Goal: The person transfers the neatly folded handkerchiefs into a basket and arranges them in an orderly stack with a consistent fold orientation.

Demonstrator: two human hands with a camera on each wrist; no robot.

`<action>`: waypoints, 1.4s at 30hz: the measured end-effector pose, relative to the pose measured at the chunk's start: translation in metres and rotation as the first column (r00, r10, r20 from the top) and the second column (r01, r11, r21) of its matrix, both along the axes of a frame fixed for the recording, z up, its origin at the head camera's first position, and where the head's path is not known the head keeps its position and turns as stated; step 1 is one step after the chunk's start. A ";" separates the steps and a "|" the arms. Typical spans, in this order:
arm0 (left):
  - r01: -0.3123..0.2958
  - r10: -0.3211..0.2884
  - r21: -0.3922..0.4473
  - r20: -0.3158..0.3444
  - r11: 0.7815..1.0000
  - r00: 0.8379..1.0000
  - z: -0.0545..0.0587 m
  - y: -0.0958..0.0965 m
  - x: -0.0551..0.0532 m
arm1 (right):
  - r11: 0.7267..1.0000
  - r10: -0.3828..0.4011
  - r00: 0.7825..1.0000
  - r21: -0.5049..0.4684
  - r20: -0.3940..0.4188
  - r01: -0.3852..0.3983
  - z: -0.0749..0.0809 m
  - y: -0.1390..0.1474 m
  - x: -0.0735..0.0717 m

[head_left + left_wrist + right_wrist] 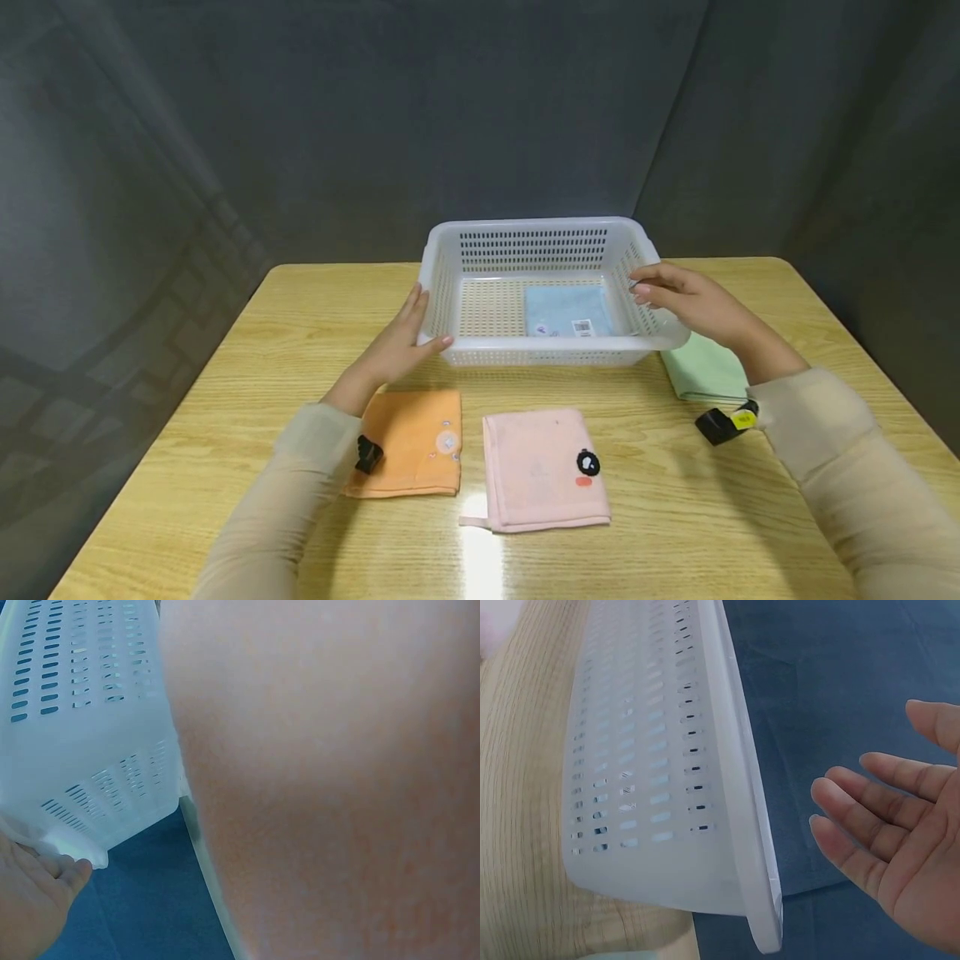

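Observation:
A white perforated plastic basket (536, 343) stands on the table, with a folded light blue cloth (558, 307) bearing a white label inside at the right. My left hand (393, 346) rests against the basket's near left corner, fingers straight along the side and thumb on the front rim. In the left wrist view, fingers (56, 874) touch the rim, while blurred skin covers much of the picture. Above the right wall is my right hand (697, 304), fingers loosely bent. The right wrist view shows that hand (900, 825) holding nothing, apart from the rim.
Folded orange (420, 442) and pink (543, 475) cloths lie before the basket. A folded green cloth (705, 368) lies under the right forearm. Black wrist straps (727, 422) show at both wrists. Dark curtains (480, 125) surround the wooden table (645, 550).

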State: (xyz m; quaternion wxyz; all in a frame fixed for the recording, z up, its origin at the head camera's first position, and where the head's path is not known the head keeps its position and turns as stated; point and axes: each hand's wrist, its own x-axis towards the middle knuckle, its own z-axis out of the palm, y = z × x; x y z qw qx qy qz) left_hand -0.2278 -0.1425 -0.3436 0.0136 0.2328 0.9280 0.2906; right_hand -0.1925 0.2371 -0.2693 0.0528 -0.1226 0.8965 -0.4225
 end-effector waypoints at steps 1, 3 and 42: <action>0.000 0.000 0.001 -0.001 1.000 1.000 0.000 0.000 0.000 | 1.000 -0.001 1.000 -0.002 -0.001 0.001 0.000 0.001 0.001; 0.001 -0.001 0.006 -0.001 1.000 1.000 -0.001 0.000 0.000 | 1.000 0.003 1.000 -0.009 -0.007 -0.003 0.000 0.003 0.002; 0.004 -0.005 0.018 0.007 1.000 1.000 -0.001 -0.001 -0.001 | 0.987 -0.039 0.985 -0.157 -0.166 0.012 -0.017 0.041 0.028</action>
